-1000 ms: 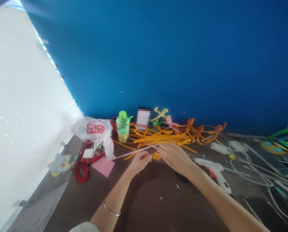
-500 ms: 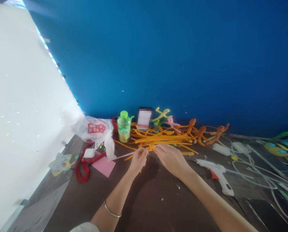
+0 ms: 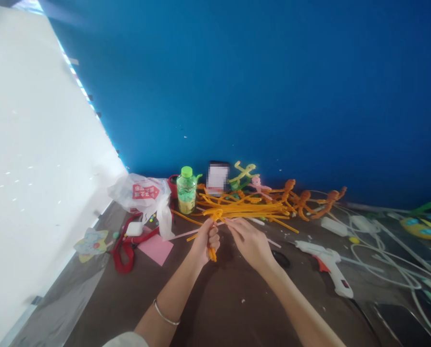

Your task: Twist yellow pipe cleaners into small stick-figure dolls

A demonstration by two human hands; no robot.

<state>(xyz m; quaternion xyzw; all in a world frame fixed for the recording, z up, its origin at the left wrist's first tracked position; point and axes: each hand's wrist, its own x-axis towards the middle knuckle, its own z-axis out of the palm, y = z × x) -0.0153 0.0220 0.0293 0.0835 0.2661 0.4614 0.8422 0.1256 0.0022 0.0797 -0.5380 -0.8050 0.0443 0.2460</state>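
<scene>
My left hand (image 3: 207,241) is wrapped round a piece of twisted orange pipe cleaner (image 3: 212,254). Its curled top sticks out above the fist and its doubled ends hang below. At the upper right of that curl, my right hand (image 3: 248,241) pinches what looks like a strand of the same piece; the fingertips partly cover it. Just behind both hands lies a pile of loose orange pipe cleaners (image 3: 251,210). Several finished orange figures (image 3: 303,204) stand right of the pile, with a pink figure (image 3: 260,186) and a yellow-green figure (image 3: 244,172) at its back.
A green-capped bottle (image 3: 187,193), a white plastic bag (image 3: 143,190), red-handled scissors (image 3: 123,258) and pink paper (image 3: 157,248) lie left. Rightwards are a hot glue gun (image 3: 327,262), tangled white cables (image 3: 377,270) and a dark phone-like slab (image 3: 405,320). A blue wall (image 3: 258,86) rises behind.
My left hand has turned more upright, exposing the twisted piece's curl and lower ends. My right hand has drawn back slightly, uncovering pale strips and a dark oval thing beside it.
</scene>
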